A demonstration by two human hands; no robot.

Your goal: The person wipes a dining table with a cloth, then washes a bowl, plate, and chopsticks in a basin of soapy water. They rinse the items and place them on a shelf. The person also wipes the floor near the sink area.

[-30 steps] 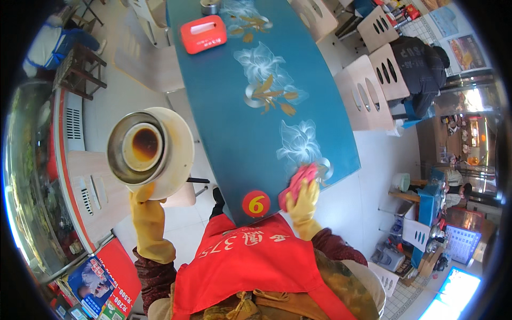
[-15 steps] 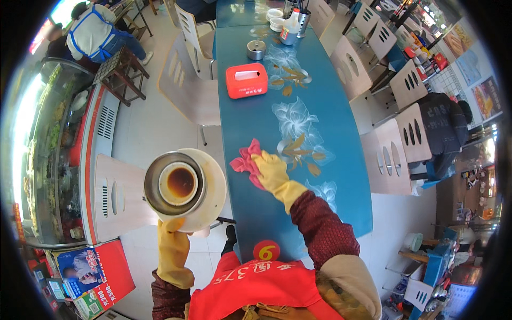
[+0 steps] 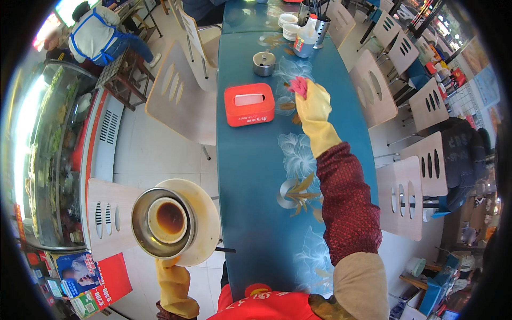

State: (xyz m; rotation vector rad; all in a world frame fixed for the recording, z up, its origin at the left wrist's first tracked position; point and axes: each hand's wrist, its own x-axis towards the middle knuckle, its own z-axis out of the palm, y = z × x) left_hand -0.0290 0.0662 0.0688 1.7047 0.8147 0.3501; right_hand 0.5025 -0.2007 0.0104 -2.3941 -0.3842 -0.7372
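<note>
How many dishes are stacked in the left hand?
3: a white plate lowest, a metal bowl on it, a small white bowl inside. Others beneath may be hidden.

1. Your right hand is stretched far forward, arm nearly straight, in a yellow rubber glove.
2. Its fingers are curled closed over a pink cloth, which bunches out just past the fingertips.
3. Your right forearm wears a dark red patterned sleeve, with a tan cuff behind it near the elbow.
4. Your left hand, also gloved in yellow, is held low and close to your body, wrist upright.
5. Its fingers are closed under a stack of dishes, which rests above the fingers; the fingertips themselves are hidden.
</note>
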